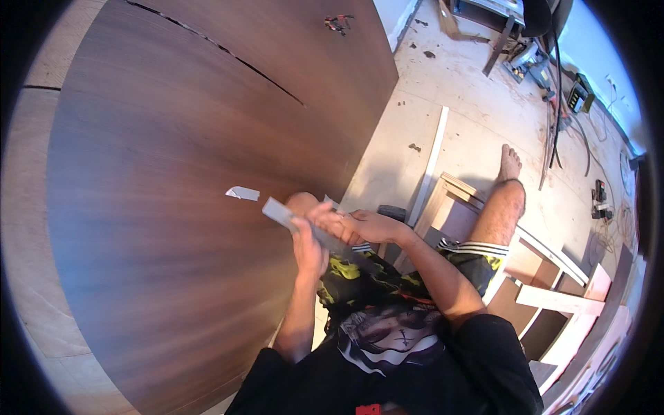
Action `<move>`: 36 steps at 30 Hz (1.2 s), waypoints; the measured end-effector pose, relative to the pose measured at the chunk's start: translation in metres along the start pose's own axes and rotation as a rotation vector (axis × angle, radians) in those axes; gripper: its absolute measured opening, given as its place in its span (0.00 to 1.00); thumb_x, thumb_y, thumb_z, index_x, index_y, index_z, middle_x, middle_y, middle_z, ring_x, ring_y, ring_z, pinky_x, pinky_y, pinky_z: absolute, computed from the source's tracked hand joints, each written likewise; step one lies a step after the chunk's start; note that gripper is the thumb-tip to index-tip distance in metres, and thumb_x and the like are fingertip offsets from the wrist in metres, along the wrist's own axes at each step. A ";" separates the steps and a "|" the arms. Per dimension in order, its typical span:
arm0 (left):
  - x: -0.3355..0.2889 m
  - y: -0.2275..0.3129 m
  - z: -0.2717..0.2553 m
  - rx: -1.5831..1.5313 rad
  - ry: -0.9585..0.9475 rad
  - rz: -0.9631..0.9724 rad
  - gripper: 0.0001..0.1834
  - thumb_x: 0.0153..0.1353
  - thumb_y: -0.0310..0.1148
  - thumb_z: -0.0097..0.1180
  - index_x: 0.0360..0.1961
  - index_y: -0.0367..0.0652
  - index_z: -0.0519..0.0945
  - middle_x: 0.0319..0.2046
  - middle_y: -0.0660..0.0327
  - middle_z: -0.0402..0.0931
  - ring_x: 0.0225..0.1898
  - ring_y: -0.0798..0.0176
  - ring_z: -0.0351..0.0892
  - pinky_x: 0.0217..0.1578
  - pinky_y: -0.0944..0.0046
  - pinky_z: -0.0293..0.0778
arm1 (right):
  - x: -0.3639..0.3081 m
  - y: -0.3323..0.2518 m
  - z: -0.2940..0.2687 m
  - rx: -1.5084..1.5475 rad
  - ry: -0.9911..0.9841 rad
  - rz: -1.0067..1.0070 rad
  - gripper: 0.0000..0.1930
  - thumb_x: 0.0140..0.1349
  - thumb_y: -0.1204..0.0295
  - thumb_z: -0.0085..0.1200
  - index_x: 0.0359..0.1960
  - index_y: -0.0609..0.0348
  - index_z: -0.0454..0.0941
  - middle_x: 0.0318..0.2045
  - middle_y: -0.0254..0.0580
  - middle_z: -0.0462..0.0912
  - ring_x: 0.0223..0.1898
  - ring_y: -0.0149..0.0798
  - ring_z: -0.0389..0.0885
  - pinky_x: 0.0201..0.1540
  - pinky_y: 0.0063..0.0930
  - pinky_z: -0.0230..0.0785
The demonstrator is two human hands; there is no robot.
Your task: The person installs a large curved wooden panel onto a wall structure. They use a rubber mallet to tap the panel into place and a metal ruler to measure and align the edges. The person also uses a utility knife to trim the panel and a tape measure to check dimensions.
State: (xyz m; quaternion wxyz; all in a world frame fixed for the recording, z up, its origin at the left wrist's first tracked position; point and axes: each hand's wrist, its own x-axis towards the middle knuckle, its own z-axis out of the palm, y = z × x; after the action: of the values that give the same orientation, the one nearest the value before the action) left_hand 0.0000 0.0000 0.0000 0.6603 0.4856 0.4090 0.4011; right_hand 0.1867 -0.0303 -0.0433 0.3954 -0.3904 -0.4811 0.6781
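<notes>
A flat grey strip (pixel 277 213), smeared by motion, slants across in front of my lap. My left hand (pixel 309 252) is closed around it below its upper-left end, the thumb lying along it. Just to the right, my right hand (pixel 360 225) is closed with curled, blurred fingers close against the strip. Whatever those fingers grip is hidden; a small pale tip shows beyond them. A small white piece with a slanted end (pixel 243 194) lies on the big brown panel (pixel 173 263), left of the strip's end.
Pale wooden frames (pixel 560 301) lie around my right leg. A long white strip (pixel 432 159) rests on the dusty floor. Power tools (pixel 532 66), cables and a black tool (pixel 600 200) are at the right. Small dark wires (pixel 337 24) sit on the panel's far part.
</notes>
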 end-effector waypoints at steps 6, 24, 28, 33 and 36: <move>0.052 0.062 0.066 0.506 -0.725 0.192 0.50 0.76 0.70 0.22 0.60 0.36 0.82 0.62 0.53 0.79 0.56 0.58 0.81 0.58 0.55 0.74 | -0.067 -0.052 0.013 0.158 0.002 -0.165 0.24 0.80 0.52 0.44 0.50 0.65 0.75 0.30 0.46 0.90 0.24 0.33 0.87 0.28 0.25 0.78; 0.201 0.003 0.070 0.219 -0.209 -0.188 0.35 0.78 0.61 0.44 0.60 0.36 0.80 0.48 0.58 0.82 0.48 0.66 0.80 0.50 0.64 0.77 | 0.114 -0.029 -0.124 -0.124 0.566 -0.271 0.20 0.82 0.59 0.37 0.43 0.63 0.75 0.31 0.48 0.85 0.29 0.47 0.84 0.37 0.39 0.79; 0.226 -0.005 0.046 0.234 -0.096 -0.144 0.32 0.77 0.58 0.50 0.61 0.39 0.81 0.41 0.64 0.80 0.40 0.72 0.76 0.41 0.69 0.74 | 0.144 -0.036 -0.136 -0.056 0.432 -0.379 0.20 0.81 0.60 0.38 0.43 0.66 0.74 0.36 0.58 0.85 0.34 0.56 0.86 0.38 0.43 0.78; 0.239 -0.010 0.047 0.392 0.036 -0.094 0.29 0.77 0.56 0.52 0.55 0.39 0.85 0.33 0.65 0.78 0.35 0.76 0.73 0.35 0.70 0.71 | 0.154 -0.008 -0.150 -0.367 0.408 -0.420 0.14 0.77 0.66 0.46 0.45 0.69 0.73 0.38 0.62 0.83 0.37 0.63 0.85 0.38 0.49 0.77; 0.241 -0.003 0.050 0.510 0.063 -0.001 0.28 0.78 0.54 0.52 0.52 0.37 0.87 0.33 0.63 0.80 0.36 0.76 0.74 0.38 0.69 0.72 | 0.156 -0.004 -0.144 -0.545 0.465 -0.417 0.11 0.74 0.70 0.51 0.48 0.66 0.71 0.34 0.59 0.83 0.36 0.63 0.85 0.35 0.53 0.76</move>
State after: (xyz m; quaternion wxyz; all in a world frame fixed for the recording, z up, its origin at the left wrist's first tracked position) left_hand 0.1295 0.2074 -0.0298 0.5035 0.6236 0.5175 0.2997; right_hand 0.2585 0.1618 -0.0964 0.5045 -0.5177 -0.6097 0.3253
